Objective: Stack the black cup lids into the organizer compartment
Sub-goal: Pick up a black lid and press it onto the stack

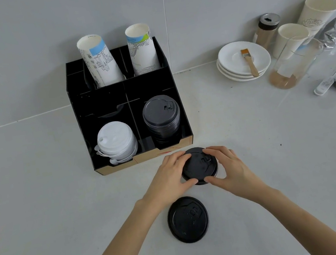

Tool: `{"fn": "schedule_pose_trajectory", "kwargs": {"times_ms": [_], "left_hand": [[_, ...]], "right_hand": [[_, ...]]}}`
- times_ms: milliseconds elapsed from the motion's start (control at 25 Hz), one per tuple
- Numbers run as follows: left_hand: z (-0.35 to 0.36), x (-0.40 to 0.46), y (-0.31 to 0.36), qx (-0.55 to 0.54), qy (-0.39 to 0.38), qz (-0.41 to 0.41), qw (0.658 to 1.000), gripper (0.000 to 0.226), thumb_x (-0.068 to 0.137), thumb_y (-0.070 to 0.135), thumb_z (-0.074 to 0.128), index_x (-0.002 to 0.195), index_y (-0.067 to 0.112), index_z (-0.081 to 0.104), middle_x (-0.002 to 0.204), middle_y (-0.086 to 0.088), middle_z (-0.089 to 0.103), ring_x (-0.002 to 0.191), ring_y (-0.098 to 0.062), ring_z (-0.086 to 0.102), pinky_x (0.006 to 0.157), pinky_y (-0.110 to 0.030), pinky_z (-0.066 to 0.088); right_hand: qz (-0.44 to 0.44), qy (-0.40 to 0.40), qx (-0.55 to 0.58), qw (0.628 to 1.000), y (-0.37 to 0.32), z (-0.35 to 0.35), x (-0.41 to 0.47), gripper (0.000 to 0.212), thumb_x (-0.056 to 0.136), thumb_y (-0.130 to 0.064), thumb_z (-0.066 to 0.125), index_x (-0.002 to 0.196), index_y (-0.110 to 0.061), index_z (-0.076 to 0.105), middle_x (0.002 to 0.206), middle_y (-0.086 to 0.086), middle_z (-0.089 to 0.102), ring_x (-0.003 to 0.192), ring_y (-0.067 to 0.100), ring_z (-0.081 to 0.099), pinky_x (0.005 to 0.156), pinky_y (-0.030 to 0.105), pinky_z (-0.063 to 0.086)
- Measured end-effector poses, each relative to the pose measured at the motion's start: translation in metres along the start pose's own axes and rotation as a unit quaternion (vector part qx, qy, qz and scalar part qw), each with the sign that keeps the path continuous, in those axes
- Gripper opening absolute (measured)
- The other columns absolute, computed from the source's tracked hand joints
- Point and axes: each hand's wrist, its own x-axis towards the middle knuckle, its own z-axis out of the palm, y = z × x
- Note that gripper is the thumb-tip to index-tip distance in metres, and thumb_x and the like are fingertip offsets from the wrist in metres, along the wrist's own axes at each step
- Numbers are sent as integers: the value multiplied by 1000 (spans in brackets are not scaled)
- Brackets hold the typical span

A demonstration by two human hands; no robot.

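Just before the organizer (pixel 130 120), left hand (pixel 166 176) and right hand (pixel 229 168) clamp one lid (pixel 199 165) rim-wise, likely squaring it for stacking on the black stack (pixel 162 119).

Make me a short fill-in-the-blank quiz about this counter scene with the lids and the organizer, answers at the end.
1. Both hands, left hand and right hand, hold one ____ lid.
2. In the organizer, the black lid stack sits to the ____ of the white lids.
3. The brush lies on a stack of white ____.
4. The loose lid on the counter lies ____ to the person than the held one.

Answers: black; right; plates; nearer
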Motion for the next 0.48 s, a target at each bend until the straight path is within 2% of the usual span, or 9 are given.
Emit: {"fn": "schedule_pose_trajectory", "kwargs": {"times_ms": [240,480], "left_hand": [[-31,-16,1,-27,82,30,996,58,82,32,59,133,19,33,147,3,30,133,-10,23,100,-11,13],[-64,-24,-1,-33,131,38,990,56,81,33,60,131,21,38,146,4,32,134,-11,25,106,-21,17]], "right_hand": [[-46,37,17,998,-25,-12,6,57,75,-24,69,126,-22,43,123,-14,40,113,11,41,97,22,34],[-88,57,4,994,-54,-25,22,53,75,-26,69,123,-22,46,123,-14,41,113,14,43,96,26,37]]}}
